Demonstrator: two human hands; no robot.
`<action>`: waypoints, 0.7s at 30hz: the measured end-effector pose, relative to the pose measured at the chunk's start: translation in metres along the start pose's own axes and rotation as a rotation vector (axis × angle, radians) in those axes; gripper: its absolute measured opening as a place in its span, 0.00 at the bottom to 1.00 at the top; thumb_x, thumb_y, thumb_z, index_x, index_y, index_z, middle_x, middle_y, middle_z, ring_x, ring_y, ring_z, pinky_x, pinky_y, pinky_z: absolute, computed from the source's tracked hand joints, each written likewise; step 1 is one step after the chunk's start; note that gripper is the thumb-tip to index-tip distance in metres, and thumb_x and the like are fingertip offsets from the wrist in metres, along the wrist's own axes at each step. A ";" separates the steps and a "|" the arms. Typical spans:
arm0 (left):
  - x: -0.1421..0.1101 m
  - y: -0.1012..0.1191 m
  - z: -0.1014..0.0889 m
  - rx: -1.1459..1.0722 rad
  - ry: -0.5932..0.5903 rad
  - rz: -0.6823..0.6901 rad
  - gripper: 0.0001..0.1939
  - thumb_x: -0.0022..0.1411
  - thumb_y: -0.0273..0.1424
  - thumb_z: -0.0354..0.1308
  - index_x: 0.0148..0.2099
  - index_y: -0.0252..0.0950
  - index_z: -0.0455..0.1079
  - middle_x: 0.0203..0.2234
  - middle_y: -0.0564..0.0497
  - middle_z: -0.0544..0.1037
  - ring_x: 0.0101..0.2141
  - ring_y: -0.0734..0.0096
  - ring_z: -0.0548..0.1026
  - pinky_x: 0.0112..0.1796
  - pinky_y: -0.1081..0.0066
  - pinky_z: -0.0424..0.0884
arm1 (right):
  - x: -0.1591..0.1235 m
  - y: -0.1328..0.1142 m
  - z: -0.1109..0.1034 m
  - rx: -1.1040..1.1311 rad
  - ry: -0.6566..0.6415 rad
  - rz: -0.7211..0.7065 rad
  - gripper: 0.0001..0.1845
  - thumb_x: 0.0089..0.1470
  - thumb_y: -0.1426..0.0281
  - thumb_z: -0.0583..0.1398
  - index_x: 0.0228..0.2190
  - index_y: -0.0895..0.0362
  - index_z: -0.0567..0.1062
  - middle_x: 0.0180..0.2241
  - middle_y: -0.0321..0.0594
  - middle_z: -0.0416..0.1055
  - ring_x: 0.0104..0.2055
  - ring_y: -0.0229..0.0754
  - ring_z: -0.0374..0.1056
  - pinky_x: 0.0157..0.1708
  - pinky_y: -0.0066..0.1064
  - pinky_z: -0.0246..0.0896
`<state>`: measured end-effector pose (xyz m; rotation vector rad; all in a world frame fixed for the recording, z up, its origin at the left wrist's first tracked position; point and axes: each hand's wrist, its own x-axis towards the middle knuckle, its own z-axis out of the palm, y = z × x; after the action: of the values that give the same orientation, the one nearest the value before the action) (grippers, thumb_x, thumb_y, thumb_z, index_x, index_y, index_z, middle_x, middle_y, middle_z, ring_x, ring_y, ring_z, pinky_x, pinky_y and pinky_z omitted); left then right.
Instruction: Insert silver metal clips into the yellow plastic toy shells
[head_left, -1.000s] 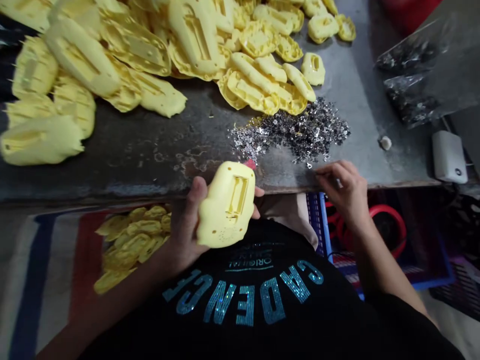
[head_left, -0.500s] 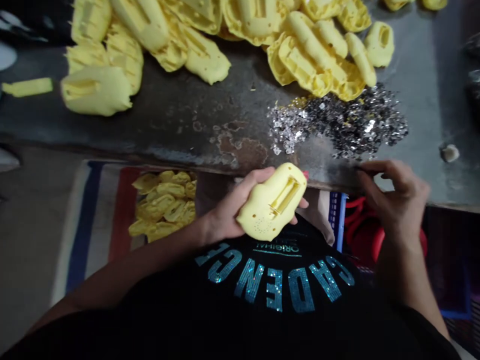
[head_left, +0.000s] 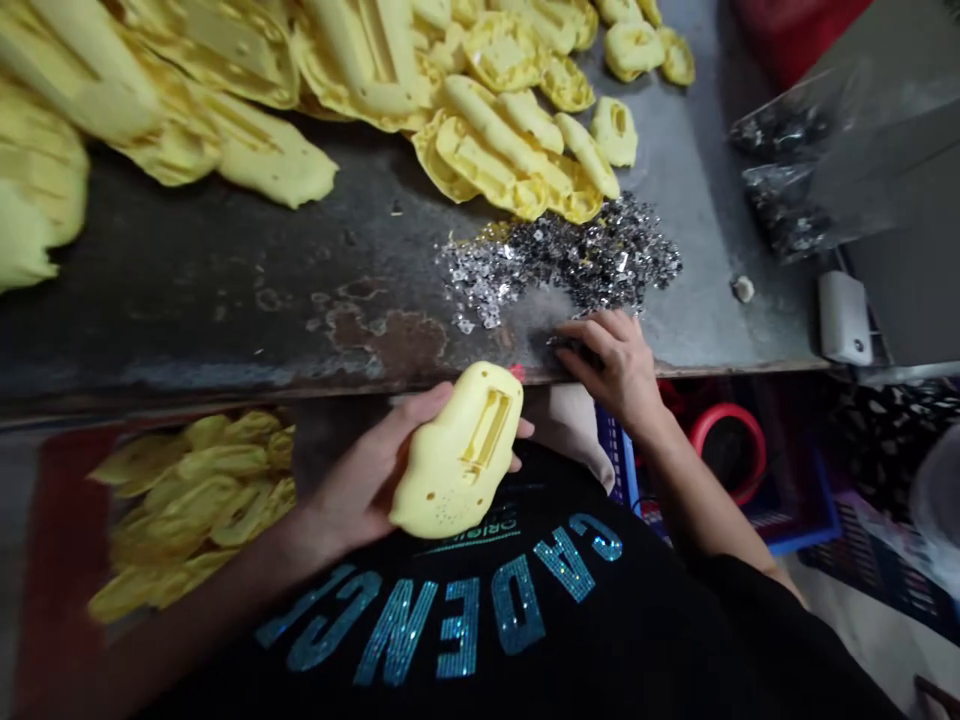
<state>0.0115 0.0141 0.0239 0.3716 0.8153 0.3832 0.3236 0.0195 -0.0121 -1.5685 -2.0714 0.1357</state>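
Now the right hand [head_left: 611, 370] has slid to the table edge [head_left: 225, 390] by the shiny bits [head_left: 559, 265], fingers pinched, and the left hand [head_left: 367, 480] grips a yellow shell [head_left: 457, 455].

"CADENCE", sequins on black shirt [head_left: 457, 625]

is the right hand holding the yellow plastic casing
No, the left hand holds the yellow casing; the right hand is at the table edge.

We had left hand [head_left: 360, 490] cupped just below table [head_left: 225, 310] front edge, fingers wrapped closed, tips showing far side. Right hand [head_left: 611, 370] on edge, fingers curled inward, wrist bent, forearms angled in.
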 end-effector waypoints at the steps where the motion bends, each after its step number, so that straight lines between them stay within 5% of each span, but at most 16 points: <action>1: 0.002 0.000 -0.004 0.000 -0.021 -0.022 0.42 0.66 0.57 0.76 0.73 0.41 0.80 0.55 0.38 0.93 0.44 0.48 0.94 0.43 0.63 0.89 | -0.006 0.007 -0.005 0.048 0.047 0.046 0.06 0.73 0.67 0.68 0.49 0.48 0.86 0.46 0.41 0.86 0.49 0.52 0.79 0.52 0.45 0.70; 5: 0.007 -0.001 -0.014 -0.041 -0.121 -0.066 0.33 0.70 0.51 0.72 0.73 0.46 0.82 0.58 0.42 0.92 0.51 0.45 0.93 0.46 0.60 0.90 | -0.025 0.045 -0.036 0.109 0.243 0.231 0.05 0.71 0.68 0.68 0.42 0.48 0.86 0.37 0.38 0.83 0.41 0.48 0.76 0.47 0.44 0.71; 9: 0.012 -0.001 -0.010 -0.034 -0.129 -0.058 0.30 0.74 0.50 0.67 0.72 0.46 0.83 0.56 0.44 0.93 0.50 0.47 0.93 0.48 0.60 0.88 | -0.017 0.075 -0.048 0.098 0.206 0.278 0.06 0.68 0.68 0.69 0.43 0.47 0.88 0.39 0.38 0.82 0.40 0.47 0.75 0.48 0.44 0.72; 21: 0.016 -0.002 -0.001 -0.077 -0.165 -0.033 0.38 0.71 0.53 0.72 0.76 0.43 0.78 0.57 0.37 0.92 0.49 0.46 0.94 0.47 0.61 0.89 | -0.011 0.069 -0.050 0.000 0.064 0.226 0.03 0.66 0.63 0.71 0.40 0.49 0.87 0.38 0.39 0.81 0.42 0.50 0.75 0.49 0.45 0.68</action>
<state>0.0213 0.0199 0.0119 0.3138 0.6433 0.3476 0.4088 0.0201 0.0003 -1.7800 -1.8416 0.1644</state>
